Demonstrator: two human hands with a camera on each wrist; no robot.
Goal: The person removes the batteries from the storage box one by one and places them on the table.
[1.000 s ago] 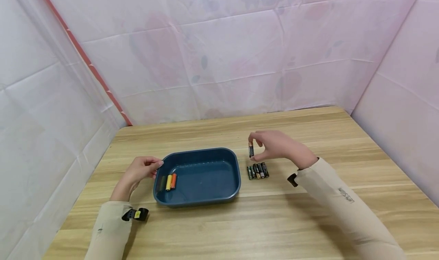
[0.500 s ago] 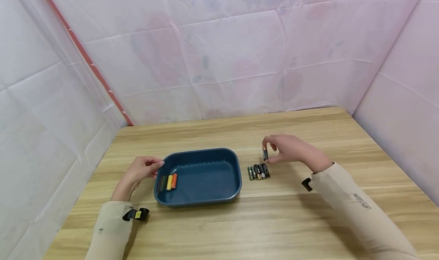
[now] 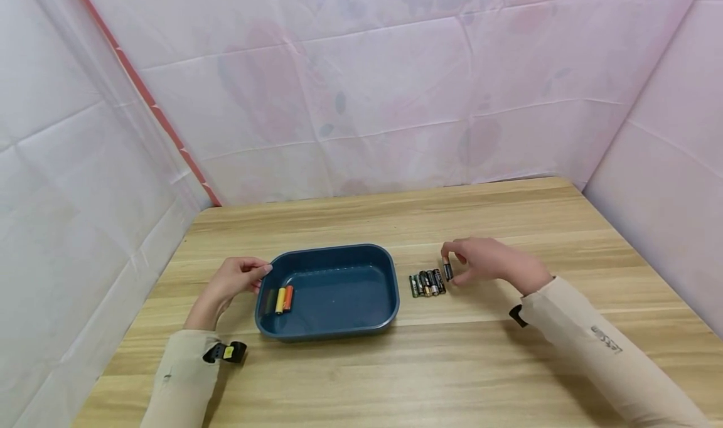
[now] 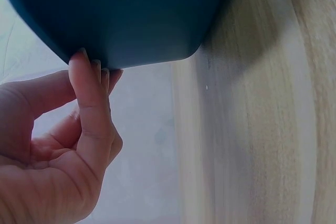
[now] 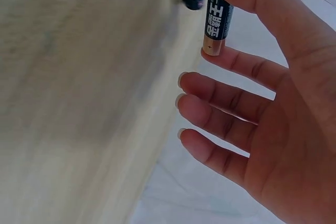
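A dark blue tray [image 3: 339, 334] lies on the wooden table [image 3: 452, 365] with three batteries [image 3: 280, 300] at its left end. My left hand [image 3: 240, 277] grips the tray's left rim [image 4: 131, 51] with thumb and fingertips. My right hand [image 3: 488, 262] pinches a black and gold battery [image 3: 448, 271] between thumb and forefinger, low over the table at the right end of a row of several batteries [image 3: 426, 283]. In the right wrist view that battery [image 5: 218, 22] is held end to end, the other fingers spread loosely.
Pink and white sheeting [image 3: 361, 101] walls in the table at the back and on both sides. The table's right edge [image 3: 627, 246] runs close to the right wall. Bare wood lies in front of the tray.
My right hand has carried the battery down and to the right, from above the row to its right end near the tabletop. The left hand has stayed on the tray rim.
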